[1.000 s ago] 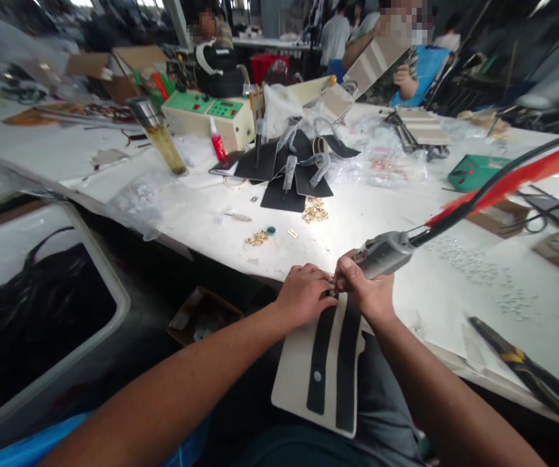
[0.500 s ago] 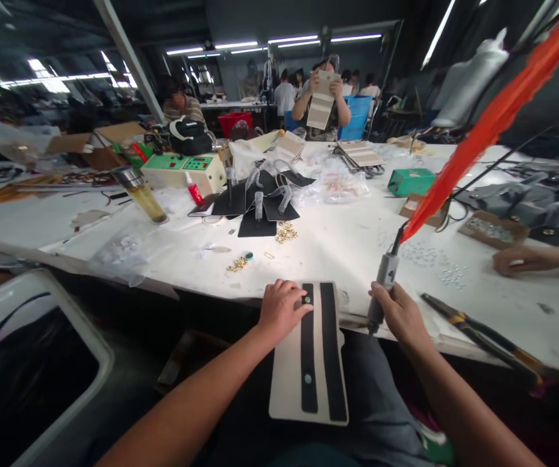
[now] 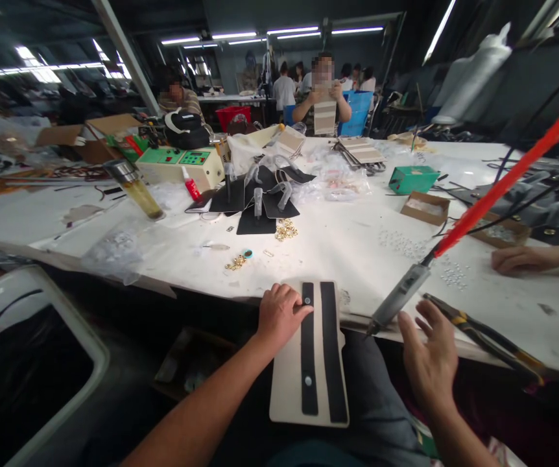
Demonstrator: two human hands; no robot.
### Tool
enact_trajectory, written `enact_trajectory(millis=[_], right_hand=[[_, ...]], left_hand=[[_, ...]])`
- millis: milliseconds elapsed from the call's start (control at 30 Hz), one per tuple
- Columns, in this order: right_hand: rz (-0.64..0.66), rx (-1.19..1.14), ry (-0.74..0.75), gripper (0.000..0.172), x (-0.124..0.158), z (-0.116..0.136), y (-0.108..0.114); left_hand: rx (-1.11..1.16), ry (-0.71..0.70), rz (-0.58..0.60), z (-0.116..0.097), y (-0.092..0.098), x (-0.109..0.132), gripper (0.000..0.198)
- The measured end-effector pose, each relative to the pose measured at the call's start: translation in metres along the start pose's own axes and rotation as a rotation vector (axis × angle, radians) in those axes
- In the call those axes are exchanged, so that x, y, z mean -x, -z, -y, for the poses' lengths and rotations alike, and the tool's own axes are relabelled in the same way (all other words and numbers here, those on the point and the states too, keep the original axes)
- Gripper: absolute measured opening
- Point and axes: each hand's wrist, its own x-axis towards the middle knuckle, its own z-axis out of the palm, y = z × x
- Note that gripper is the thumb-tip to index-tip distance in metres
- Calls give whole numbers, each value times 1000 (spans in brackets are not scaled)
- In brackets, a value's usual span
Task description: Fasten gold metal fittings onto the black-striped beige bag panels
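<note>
A beige panel (image 3: 288, 383) with two black strips lies across my lap, its far end against the table edge. My left hand (image 3: 282, 314) grips its upper left edge, thumb resting on the left strip beside a round metal snap (image 3: 307, 301). A second snap (image 3: 308, 381) sits lower on that strip. My right hand (image 3: 430, 350) is open, fingers apart, holding nothing. Just left of it, an electric screwdriver (image 3: 401, 298) hangs tilted from its red-wrapped cord (image 3: 508, 181), tip pointing down and left. Pliers (image 3: 484, 337) with black-and-yellow handles lie right of my right hand.
Gold fittings (image 3: 286, 229) and small clear pieces (image 3: 454, 275) are scattered on the white table (image 3: 328, 253). Black panels (image 3: 257, 220) are heaped at the middle. Another person's hand (image 3: 517, 259) rests at right. A glass bottle (image 3: 141, 194) and a white bin (image 3: 99, 350) are at left.
My right hand has let go of the electric screwdriver and moved right and down, fingers spreading. The screwdriver has swung to a flatter tilt. My left hand and the panel stay nearly in place.
</note>
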Motion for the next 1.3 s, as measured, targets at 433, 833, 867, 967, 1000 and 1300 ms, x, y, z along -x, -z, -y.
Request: enact_trajectory(millis=[433,833,867,967,1000,1300], right_hand=[[704,-376,-121,42,92,23,-45],[1040,-278,741,42,109,121,-19],[987,-325,766,38,100,129,-12],[703,-367,663,22,64,145,-3],[645,-338,582,14,50,147,-6],[959,-454,36,38,4,123,-66]], left_hand=[[304,177,17,-12,27,17,29],[1216,889,10,-41,101,74,59],[1237,900,6,-38,102,74,59],[1302,894,25,-35,105,75,58],[1327,875,45,-35,106,74,57],[1327,755,140,-40,117,65,55]])
